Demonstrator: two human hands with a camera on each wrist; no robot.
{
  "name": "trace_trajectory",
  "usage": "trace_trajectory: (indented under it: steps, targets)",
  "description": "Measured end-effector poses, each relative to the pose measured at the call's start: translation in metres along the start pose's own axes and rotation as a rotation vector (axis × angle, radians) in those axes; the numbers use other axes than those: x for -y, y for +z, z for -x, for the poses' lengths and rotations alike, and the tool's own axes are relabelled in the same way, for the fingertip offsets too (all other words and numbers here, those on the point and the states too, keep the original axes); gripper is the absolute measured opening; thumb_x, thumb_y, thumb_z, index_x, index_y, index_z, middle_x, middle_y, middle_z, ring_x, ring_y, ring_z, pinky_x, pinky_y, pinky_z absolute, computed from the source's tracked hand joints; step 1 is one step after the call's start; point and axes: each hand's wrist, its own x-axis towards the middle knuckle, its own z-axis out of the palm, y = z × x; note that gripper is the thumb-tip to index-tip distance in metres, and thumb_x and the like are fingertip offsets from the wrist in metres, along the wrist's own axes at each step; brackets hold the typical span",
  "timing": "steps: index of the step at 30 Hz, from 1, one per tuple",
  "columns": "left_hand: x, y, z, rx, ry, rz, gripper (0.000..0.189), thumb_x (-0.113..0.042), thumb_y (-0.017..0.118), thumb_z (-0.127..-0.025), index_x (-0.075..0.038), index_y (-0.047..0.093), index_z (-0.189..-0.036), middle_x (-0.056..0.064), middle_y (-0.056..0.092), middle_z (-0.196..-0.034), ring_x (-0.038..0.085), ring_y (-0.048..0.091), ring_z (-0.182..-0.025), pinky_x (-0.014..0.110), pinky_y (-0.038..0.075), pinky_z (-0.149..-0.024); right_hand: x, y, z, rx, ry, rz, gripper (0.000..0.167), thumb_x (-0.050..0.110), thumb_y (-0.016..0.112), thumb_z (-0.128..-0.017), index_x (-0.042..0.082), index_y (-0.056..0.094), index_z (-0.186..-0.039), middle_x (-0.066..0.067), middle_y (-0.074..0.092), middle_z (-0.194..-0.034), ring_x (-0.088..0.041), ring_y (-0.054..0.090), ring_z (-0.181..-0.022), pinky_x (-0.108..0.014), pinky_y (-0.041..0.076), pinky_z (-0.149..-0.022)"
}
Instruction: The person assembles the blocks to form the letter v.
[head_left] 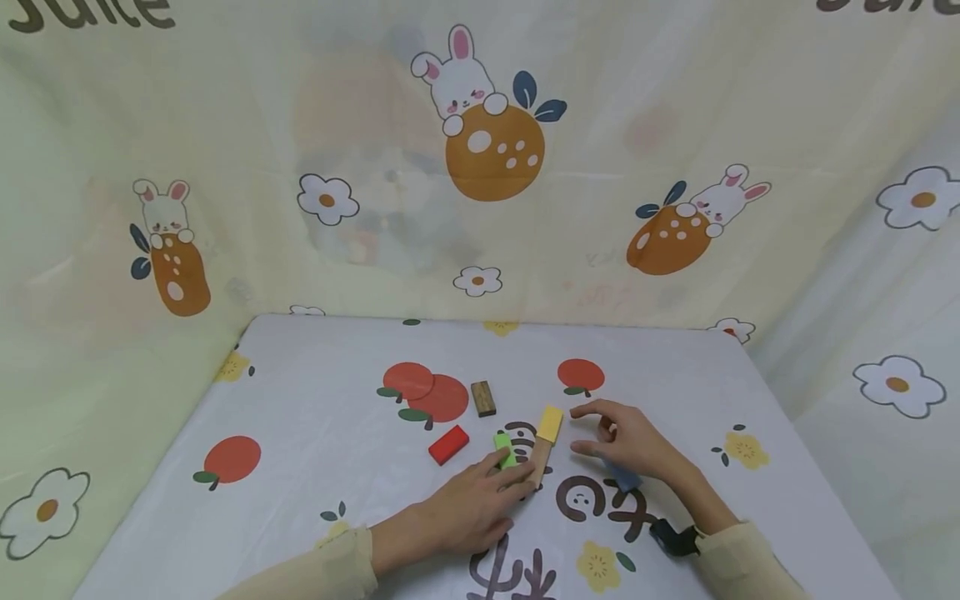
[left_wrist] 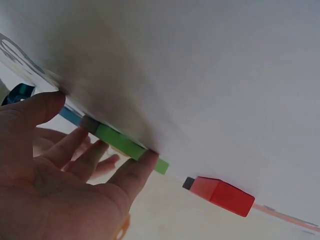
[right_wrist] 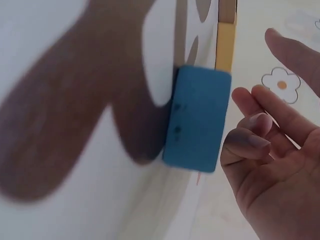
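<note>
Surrounding the yellow block [head_left: 550, 425] is a white tabletop cover [head_left: 337, 400] printed with red fruits [head_left: 232, 460] and yellow flowers [head_left: 600, 567]. Beyond the yellow block and to both sides hang pale curtains [head_left: 600, 83] printed with rabbits [head_left: 462, 96].

On the yellow block's near left, the left hand [head_left: 471, 504], fingers spread and lightly bent, touches the green block [head_left: 503, 442] and the tan block [head_left: 539, 458], which lines up with the yellow block's near end; whether those two overlap or just touch, I cannot tell. Right of the yellow block, the right hand [head_left: 628, 437] hangs loosely curved, thumb apart from the fingers. It partly hides the blue block [head_left: 624, 477], on the yellow block's near right. Left of the yellow block lie the red block [head_left: 448, 445], slightly nearer, and the brown block [head_left: 483, 399], farther.

Left fingertips cover parts of the green and tan blocks. Both sleeves [head_left: 315, 571] run off the bottom edge; curtain lettering [head_left: 90, 15] is cut off at the top. The black object [head_left: 672, 539] by the right wrist is hard to make out.
</note>
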Motion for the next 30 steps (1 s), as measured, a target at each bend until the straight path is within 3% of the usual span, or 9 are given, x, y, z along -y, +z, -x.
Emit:
trace_trajectory:
  steps: [9,18,30]
  targets:
    - [0.001,0.001,0.001,0.005,-0.017,0.014,0.065,-0.038,0.068,-0.102,-0.028,0.044,-0.162,-0.006,0.037,-0.173,0.032,0.038,-0.159,0.042,0.045,-0.124,-0.016,-0.01,0.008,0.027,-0.019,0.003,0.049,0.035,0.087,-0.087,0.017,0.072,-0.131,-0.003,0.066,-0.097,-0.008,0.049,-0.073,-0.021,0.042,-0.063]
    - [-0.001,-0.001,0.003,-0.003,-0.009,0.009,0.065,-0.037,0.067,-0.103,-0.027,0.044,-0.162,-0.005,0.038,-0.173,0.032,0.038,-0.159,0.042,0.047,-0.122,-0.032,-0.02,0.022,0.077,-0.013,-0.016,0.047,0.035,0.088,-0.087,0.017,0.074,-0.128,0.002,0.055,-0.08,-0.005,0.048,-0.07,-0.022,0.041,-0.062]
    - [-0.002,-0.003,0.004,-0.005,-0.013,0.008,0.064,-0.036,0.069,-0.102,-0.027,0.046,-0.161,-0.005,0.039,-0.172,0.032,0.039,-0.159,0.042,0.047,-0.122,-0.048,-0.028,0.038,0.157,-0.042,-0.083,0.051,0.036,0.088,-0.086,0.022,0.072,-0.132,0.0,0.058,-0.089,-0.007,0.052,-0.073,-0.023,0.042,-0.063]
